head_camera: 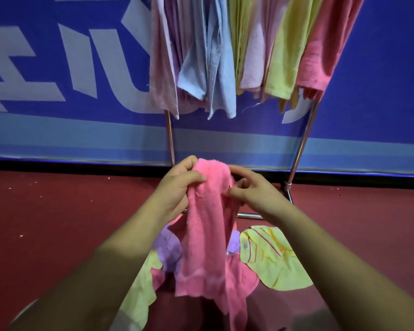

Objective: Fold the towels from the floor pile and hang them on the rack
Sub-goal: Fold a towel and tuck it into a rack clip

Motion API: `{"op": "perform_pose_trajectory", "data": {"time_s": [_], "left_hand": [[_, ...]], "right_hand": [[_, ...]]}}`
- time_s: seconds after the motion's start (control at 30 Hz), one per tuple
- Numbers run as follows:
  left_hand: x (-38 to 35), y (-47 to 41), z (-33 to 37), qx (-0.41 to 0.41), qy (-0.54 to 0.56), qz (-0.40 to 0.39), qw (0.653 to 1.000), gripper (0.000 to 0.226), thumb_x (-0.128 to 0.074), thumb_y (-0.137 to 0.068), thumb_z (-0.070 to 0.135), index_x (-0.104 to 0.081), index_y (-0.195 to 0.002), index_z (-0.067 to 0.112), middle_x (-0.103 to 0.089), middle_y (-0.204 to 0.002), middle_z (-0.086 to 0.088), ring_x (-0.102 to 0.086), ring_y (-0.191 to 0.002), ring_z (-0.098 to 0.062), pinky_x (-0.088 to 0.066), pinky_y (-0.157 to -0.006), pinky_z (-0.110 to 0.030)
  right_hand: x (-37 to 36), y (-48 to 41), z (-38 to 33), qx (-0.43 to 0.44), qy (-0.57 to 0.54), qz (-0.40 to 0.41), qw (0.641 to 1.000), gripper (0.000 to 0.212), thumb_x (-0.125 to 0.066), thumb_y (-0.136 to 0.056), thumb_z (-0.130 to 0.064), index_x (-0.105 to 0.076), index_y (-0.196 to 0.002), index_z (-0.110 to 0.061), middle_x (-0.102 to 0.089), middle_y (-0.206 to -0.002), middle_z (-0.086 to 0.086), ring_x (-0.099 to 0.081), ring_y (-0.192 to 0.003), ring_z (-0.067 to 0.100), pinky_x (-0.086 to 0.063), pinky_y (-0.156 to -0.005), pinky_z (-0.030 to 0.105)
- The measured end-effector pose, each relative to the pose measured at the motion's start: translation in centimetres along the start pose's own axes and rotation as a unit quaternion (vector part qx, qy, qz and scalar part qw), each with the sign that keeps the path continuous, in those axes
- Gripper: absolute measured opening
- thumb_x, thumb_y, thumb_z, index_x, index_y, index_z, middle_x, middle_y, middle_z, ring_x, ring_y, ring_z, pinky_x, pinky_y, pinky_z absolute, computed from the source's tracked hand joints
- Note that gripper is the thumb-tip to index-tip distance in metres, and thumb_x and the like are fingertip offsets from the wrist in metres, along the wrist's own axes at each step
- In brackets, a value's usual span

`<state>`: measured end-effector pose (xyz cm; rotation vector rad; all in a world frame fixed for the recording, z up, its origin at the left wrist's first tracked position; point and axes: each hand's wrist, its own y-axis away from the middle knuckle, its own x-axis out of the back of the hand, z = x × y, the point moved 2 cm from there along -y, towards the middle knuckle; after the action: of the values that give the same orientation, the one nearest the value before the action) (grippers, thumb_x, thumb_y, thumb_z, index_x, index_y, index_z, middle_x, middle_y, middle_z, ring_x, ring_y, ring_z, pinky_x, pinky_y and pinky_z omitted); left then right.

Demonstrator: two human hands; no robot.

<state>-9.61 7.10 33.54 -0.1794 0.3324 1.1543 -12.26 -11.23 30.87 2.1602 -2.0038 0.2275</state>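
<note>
A bright pink towel (204,235) hangs lengthwise in front of me, held up by its top end. My left hand (177,189) grips the top left of it with thumb over the cloth. My right hand (246,187) pinches the top right edge between thumb and fingers. Below it on the red floor lies the pile (270,259): a yellow striped towel, a purple one (167,249), a pale yellow one and more pink cloth. The metal rack (170,137) stands just behind, with several pink, blue, yellow and lilac towels (213,63) hanging from it.
A blue banner wall with large white letters (69,68) runs behind the rack. The rack's right leg (301,142) slants down to a foot bar (251,215) on the red floor (46,223). Small white specks dot the floor at left.
</note>
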Motion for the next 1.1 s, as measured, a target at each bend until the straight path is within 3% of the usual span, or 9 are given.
{"op": "perform_pose_trajectory", "data": {"time_s": [0.1,0.23,0.33,0.47,0.7,0.8,0.87,1.0,1.1], "left_hand": [[0.9,0.1,0.3,0.007,-0.06,-0.036,0.998,0.022,-0.054,-0.067,-0.003,-0.043,-0.076,0.014,-0.049,-0.068,-0.007,-0.046,-0.061,-0.015,-0.037,-0.056,-0.027],[2.0,-0.6,1.1,-0.01,-0.115,-0.042,0.992,0.027,-0.061,-0.072,-0.001,-0.043,-0.077,0.018,-0.05,-0.071,-0.006,-0.043,-0.064,-0.016,-0.035,-0.059,-0.028],[3.9,-0.9,1.8,-0.029,-0.386,-0.036,0.921,0.037,-0.082,-0.075,0.01,-0.047,-0.085,0.017,-0.049,-0.064,0.01,-0.037,-0.06,-0.011,-0.031,-0.052,-0.023],[7.6,-1.1,1.2,0.11,-0.549,-0.066,0.826,0.035,-0.088,-0.072,0.036,-0.069,-0.091,0.014,-0.065,-0.072,0.001,-0.052,-0.063,-0.009,-0.043,-0.06,-0.026],[4.2,-0.9,1.5,0.026,-0.2,-0.034,0.979,0.014,-0.057,-0.098,0.013,-0.069,-0.105,0.015,-0.064,-0.087,-0.004,-0.054,-0.077,-0.015,-0.04,-0.068,-0.022],[2.5,-0.6,1.1,0.034,-0.181,-0.081,0.98,0.009,-0.062,-0.093,0.015,-0.065,-0.101,0.015,-0.056,-0.08,-0.006,-0.049,-0.065,-0.012,-0.038,-0.059,-0.024],[1.9,-0.5,0.8,0.043,-0.173,-0.1,0.979,0.008,-0.063,-0.091,0.01,-0.067,-0.096,0.015,-0.063,-0.081,-0.003,-0.057,-0.069,-0.011,-0.047,-0.061,-0.023],[2.6,-1.1,0.9,0.02,-0.24,-0.095,0.966,0.01,-0.073,-0.085,0.013,-0.072,-0.094,0.015,-0.067,-0.087,-0.006,-0.06,-0.081,-0.014,-0.05,-0.071,-0.028],[4.5,-1.3,1.2,0.049,-0.447,-0.153,0.88,0.02,-0.082,-0.08,0.018,-0.07,-0.09,0.005,-0.064,-0.076,-0.009,-0.054,-0.07,-0.009,-0.046,-0.068,-0.027]], "right_hand": [[0.0,0.1,-0.4,0.007,0.031,-0.083,0.996,0.01,-0.068,-0.091,-0.007,-0.073,-0.098,-0.002,-0.065,-0.08,0.001,-0.056,-0.077,0.01,-0.046,-0.076,0.03],[0.5,-0.1,-1.4,0.027,0.027,-0.048,0.998,0.016,-0.075,-0.086,-0.009,-0.066,-0.073,-0.006,-0.067,-0.075,0.006,-0.058,-0.073,0.015,-0.045,-0.075,0.031],[1.4,-0.5,-2.1,0.046,-0.031,0.02,0.998,0.033,-0.063,-0.09,0.0,-0.052,-0.064,-0.017,-0.062,-0.073,0.008,-0.049,-0.066,0.015,-0.038,-0.058,0.027],[2.2,-1.1,-1.8,0.02,-0.066,0.124,0.99,0.032,-0.056,-0.088,-0.007,-0.044,-0.062,-0.022,-0.039,-0.06,-0.002,-0.033,-0.056,0.011,-0.023,-0.05,0.028],[2.1,-1.3,-0.3,-0.057,0.021,0.046,0.997,0.023,-0.072,-0.066,-0.025,-0.06,-0.084,-0.017,-0.059,-0.067,0.003,-0.054,-0.063,0.018,-0.042,-0.062,0.031],[0.3,-1.0,-0.1,-0.052,-0.046,-0.111,0.991,0.057,-0.078,-0.07,-0.022,-0.06,-0.123,-0.025,-0.067,-0.09,0.017,-0.059,-0.084,0.026,-0.047,-0.078,0.042],[-0.9,-0.8,-0.4,-0.032,-0.052,-0.162,0.985,0.044,-0.077,-0.081,-0.015,-0.065,-0.123,-0.017,-0.065,-0.095,0.021,-0.056,-0.088,0.025,-0.047,-0.081,0.042],[-1.1,-0.8,-1.0,0.022,-0.019,-0.1,0.995,0.012,-0.071,-0.087,0.001,-0.071,-0.099,0.003,-0.06,-0.073,0.002,-0.048,-0.065,0.011,-0.041,-0.061,0.026],[0.4,-1.2,-1.4,0.026,-0.097,0.018,0.995,0.01,-0.068,-0.084,-0.003,-0.074,-0.091,-0.006,-0.059,-0.073,0.005,-0.046,-0.066,0.017,-0.04,-0.065,0.032]]}}
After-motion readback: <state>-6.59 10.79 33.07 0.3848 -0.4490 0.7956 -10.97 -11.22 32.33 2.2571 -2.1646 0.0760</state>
